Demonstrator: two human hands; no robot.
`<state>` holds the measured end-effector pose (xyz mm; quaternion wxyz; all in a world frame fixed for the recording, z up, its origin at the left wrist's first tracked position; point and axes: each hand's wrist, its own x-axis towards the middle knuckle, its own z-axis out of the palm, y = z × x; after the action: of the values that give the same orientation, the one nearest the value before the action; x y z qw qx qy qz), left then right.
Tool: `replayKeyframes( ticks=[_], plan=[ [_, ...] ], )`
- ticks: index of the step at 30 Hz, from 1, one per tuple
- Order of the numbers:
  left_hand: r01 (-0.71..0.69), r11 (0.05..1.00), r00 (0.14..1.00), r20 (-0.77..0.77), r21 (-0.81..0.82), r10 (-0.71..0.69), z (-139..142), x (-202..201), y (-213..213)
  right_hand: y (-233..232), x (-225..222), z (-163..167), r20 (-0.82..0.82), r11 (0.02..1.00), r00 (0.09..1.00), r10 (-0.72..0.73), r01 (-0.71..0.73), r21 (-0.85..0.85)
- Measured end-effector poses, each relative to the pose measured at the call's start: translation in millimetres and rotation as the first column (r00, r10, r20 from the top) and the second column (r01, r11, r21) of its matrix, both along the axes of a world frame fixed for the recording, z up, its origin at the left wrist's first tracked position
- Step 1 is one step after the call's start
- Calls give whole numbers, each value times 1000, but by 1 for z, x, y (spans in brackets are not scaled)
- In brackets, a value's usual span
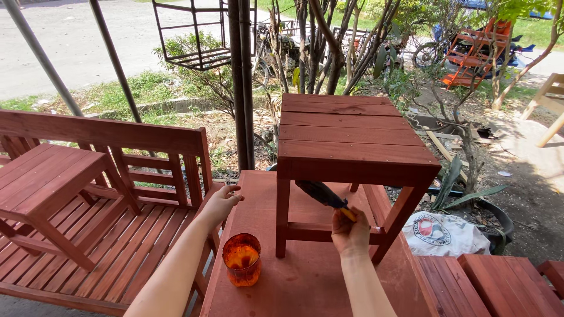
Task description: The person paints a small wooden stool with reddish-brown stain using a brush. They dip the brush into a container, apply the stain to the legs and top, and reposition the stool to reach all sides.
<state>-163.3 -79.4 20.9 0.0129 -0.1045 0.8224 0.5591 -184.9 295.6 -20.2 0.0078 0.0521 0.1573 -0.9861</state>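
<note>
outdoors under a shaded post, with gravel road, shrubs and potted plants behind, red-stained slatted furniture stands all around me. my right hand (351,233) is closed in a fist around the yellow handle of a paintbrush (322,194), thumb and fingers wrapped tight, the dark wet bristles angled up and left against the underside of the front rail of a small wooden stool (352,141). the brush looks light and stiff in the handle, soft at the tip; i judge the handle could get slick with stain, so a full wrap low on it suits better than a pinch. the stool sits upright on a flat red board (305,276), and seems solid and fairly heavy, best taken by its legs or rails. my left hand (221,202) holds nothing, fingers loosely spread, resting on the board's left edge beside a bench (111,176). a glass cup (241,259) stained orange stands on the board between my arms, smooth and breakable by the look of it.
</note>
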Motion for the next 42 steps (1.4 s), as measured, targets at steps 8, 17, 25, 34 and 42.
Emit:
replayKeyframes(
  ticks=[8, 17, 25, 34, 42],
  plan=[
    [-28, 997, 998, -54, 65, 32, -2, 2, -14, -9, 3, -31, 53, 927, 996, -69, 45, 371],
    [-73, 996, 997, 5, 55, 73, 21, 16, -12, -17, -17, -16, -3, 979, 1000, -27, 27, 202],
    [-41, 998, 999, -11, 42, 42, 17, 14, -13, -2, 21, -27, 161, 746, 979, -123, -16, 666],
    [16, 999, 999, 28, 28, -17, 12, 11, 9, -40, 24, 25, -359, -55, 915, 181, 374, 926],
    [45, 998, 999, -14, 41, -45, 8, -3, 14, -10, 10, 39, -427, -330, 896, 121, 442, 834]
  ],
)
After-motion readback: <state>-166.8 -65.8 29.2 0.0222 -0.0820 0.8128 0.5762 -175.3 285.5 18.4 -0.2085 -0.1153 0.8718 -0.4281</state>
